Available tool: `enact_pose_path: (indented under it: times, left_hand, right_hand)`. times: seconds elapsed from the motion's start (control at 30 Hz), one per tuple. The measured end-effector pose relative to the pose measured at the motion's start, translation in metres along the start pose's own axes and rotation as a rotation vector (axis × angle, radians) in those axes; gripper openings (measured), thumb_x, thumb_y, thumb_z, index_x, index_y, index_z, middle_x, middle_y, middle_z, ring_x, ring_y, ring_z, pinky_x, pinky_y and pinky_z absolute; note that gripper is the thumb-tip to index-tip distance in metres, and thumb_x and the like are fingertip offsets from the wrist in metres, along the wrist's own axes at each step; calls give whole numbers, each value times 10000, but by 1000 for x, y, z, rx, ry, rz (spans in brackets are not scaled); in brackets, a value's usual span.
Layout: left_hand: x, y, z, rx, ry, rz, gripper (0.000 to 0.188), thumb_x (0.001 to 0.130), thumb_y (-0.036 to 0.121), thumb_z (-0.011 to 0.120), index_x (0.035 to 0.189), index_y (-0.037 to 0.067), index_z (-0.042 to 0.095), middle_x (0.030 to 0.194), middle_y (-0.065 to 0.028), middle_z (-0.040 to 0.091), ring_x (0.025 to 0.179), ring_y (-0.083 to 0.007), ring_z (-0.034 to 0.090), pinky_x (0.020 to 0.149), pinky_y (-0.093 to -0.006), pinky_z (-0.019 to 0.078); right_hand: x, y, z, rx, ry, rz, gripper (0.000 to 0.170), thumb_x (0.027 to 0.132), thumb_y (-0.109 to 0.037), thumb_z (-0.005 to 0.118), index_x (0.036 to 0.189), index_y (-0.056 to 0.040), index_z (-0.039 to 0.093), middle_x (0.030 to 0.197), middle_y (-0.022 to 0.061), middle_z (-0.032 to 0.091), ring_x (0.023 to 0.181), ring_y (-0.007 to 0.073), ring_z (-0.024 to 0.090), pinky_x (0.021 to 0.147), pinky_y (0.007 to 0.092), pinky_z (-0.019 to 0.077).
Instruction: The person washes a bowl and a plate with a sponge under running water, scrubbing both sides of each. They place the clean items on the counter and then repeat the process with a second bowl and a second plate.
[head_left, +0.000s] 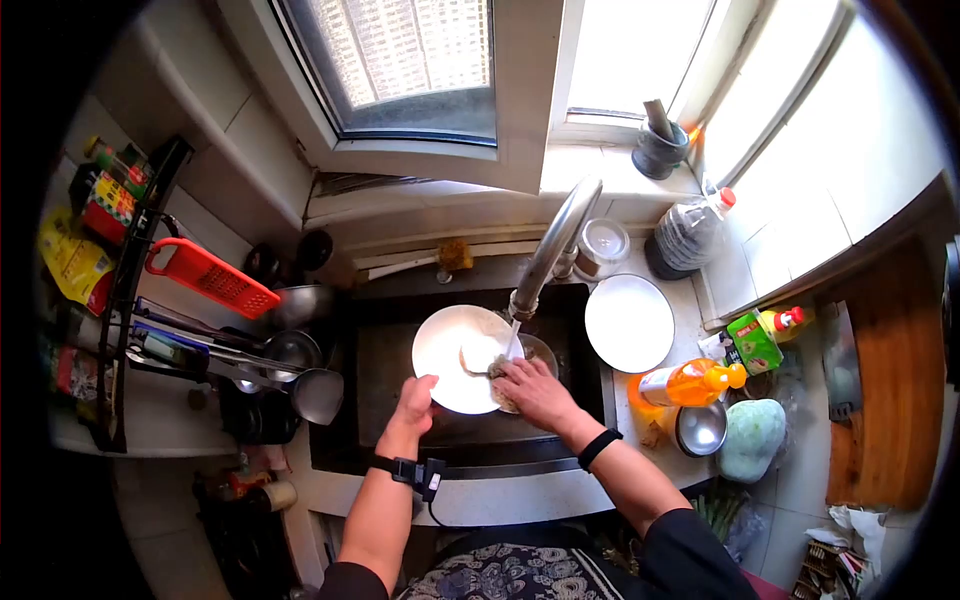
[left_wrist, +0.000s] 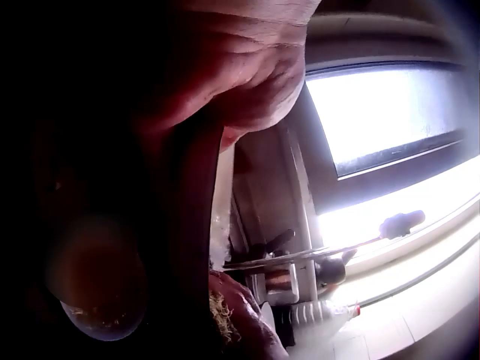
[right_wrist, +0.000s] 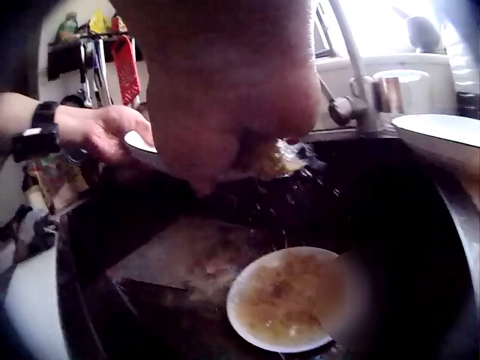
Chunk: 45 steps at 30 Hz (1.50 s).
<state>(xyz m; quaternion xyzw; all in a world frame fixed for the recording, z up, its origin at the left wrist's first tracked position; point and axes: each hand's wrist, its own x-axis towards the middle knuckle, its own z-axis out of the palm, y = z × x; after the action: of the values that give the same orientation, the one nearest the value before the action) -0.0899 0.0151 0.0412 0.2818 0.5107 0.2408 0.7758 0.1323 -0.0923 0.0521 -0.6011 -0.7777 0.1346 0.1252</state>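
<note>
A: At a dark sink [head_left: 330, 435], a person's left hand [head_left: 415, 402] grips a white plate [head_left: 445, 345] by its near-left edge, thumb on top. Where does the plate lie from those fingers?

B: Ahead of them and to their right, held over the sink, its right part reaching the fingertips of the right hand [head_left: 540, 395]. Being round, it offers no long axis. The left hand is the nearer, gripping the rim itself.

A: And the plate's look?

B: White, smooth, bright with glare, with a dark curved patch left of the right fingertips; smear or shadow, I cannot tell.

A: What occupies the right fingers?

B: They grip a rough, straw-coloured scrubber [head_left: 497, 367] at their tips, seemingly pressed to the plate, though the contact is hidden. Water [head_left: 515, 335] from the tap [head_left: 557, 245] falls just beside them.

A: And around?

B: Below the right fingers, a dish [right_wrist: 255, 343] of brownish liquid [right_wrist: 281, 292] sits in the sink; to their right, a second plate [head_left: 630, 322] rests on the counter [head_left: 470, 495].
</note>
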Motion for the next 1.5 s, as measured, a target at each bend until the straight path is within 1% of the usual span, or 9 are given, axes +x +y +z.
enact_pose_path:
  times: [0.17,0.3,0.47,0.57,0.67,0.8,1.0,1.33,1.5]
  left_hand:
    - [17,-23,10,-65,115,-15,386,780,107,502,1108,-96,519,1007,-166,618,885,-293,632,740,-415,537]
    - [-1,13,-2,50,-46,-108,402,775,113,500,1111,-107,520,1015,-176,628,895,-297,644,718,-417,546]
    - [-4,-19,41,-193,137,127,274,751,57,528,991,-66,576,931,-133,614,853,-240,620,735,-368,513]
    - [2,-22,29,-211,59,107,265,766,90,510,958,-75,586,893,-143,620,809,-257,629,737,-372,520]
    - [-4,3,15,-159,-81,6,440,783,131,468,1157,-100,478,1076,-192,588,955,-308,616,871,-415,510]
    - [-16,-19,46,-395,19,48,374,795,154,487,1104,-50,539,1000,-132,620,921,-263,613,865,-372,489]
    - [-11,-3,12,-211,-83,-40,381,811,171,480,1104,-67,530,1023,-146,622,947,-275,616,831,-399,509]
    - [-28,13,21,-118,-179,87,522,986,362,383,1318,-41,400,1259,-172,537,1107,-288,563,956,-409,448]
    - [-20,-9,15,49,-235,22,564,995,441,322,1348,5,387,1275,-141,539,1160,-247,534,966,-399,444]
  right_hand:
    - [12,-53,12,424,154,-69,426,775,-73,583,1195,-141,560,1257,121,535,1065,329,568,879,405,471]
    - [-13,1,-13,2,91,-28,298,810,-122,573,1092,-206,622,1190,47,567,1168,235,508,967,413,378]
    - [7,-47,14,237,194,108,359,745,-70,613,1094,-155,615,1159,125,575,912,323,619,716,383,522]
    - [-2,-50,14,233,198,-53,394,753,-101,619,1138,-180,592,1232,91,541,1061,295,562,885,400,440]
    - [-26,-15,4,42,187,7,251,806,-153,592,1051,-206,600,1204,47,537,1085,196,542,977,394,358]
    - [-3,-45,12,307,211,94,227,793,-73,563,993,-158,629,1124,74,586,907,288,594,768,395,498]
    - [-21,-18,10,213,201,-88,354,781,-84,581,1109,-215,605,1159,43,563,1039,217,570,930,506,379]
    - [-19,-26,-17,186,137,-3,321,845,-327,617,1087,-119,582,1148,108,550,989,304,575,804,401,480]
    - [8,-40,11,335,-23,35,378,822,-129,532,1186,-30,507,1262,162,499,1124,351,527,906,426,464]
